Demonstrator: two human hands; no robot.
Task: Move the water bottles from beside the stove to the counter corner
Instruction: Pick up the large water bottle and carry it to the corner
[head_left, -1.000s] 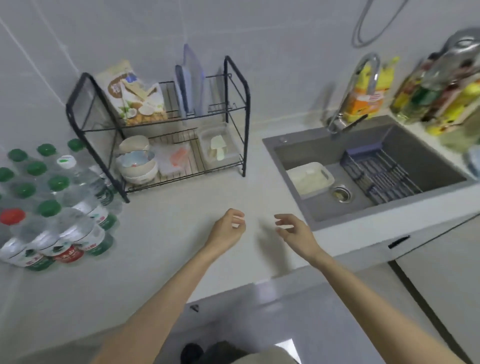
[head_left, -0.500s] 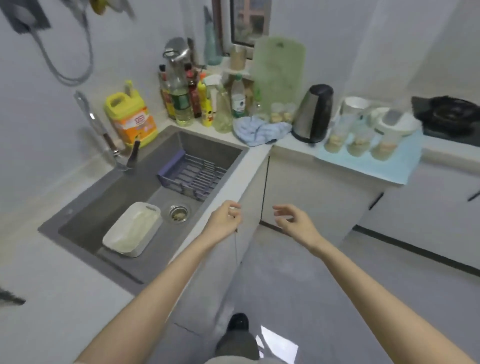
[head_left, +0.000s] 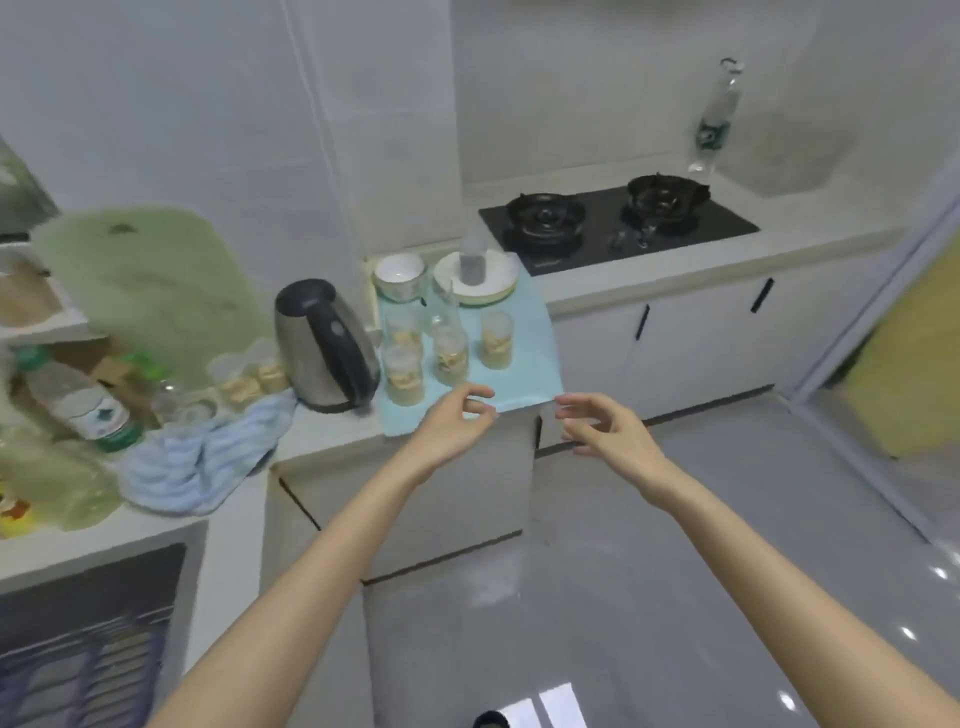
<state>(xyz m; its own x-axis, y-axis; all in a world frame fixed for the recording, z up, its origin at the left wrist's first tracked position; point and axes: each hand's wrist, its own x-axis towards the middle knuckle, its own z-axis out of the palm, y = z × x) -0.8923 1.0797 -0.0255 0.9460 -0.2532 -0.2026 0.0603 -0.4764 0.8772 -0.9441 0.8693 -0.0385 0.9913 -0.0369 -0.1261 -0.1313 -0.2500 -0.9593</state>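
Both arms reach forward at waist height over the floor. The left hand and right hand are near each other with fingers loosely curled. Each grip is slack and holds nothing, which looks like hands carried ready for a pick-up rather than working on anything.

Just past the fingertips, a pale blue cloth hangs over the counter edge. It carries several filled glass jars, with a bowl and a plate behind them. A small blurred bottle stands on the plate. A steel kettle sits just left of the cloth. Further left lie a crumpled towel and a green-capped bottle.

Beyond the plate is the black two-burner stove. The water bottle stands upright at the stove's far right corner, against the wall and well apart from both hands.

I judge that a straight reach would cross the jars and burners, so approaching along the right-hand cabinets looks safer.
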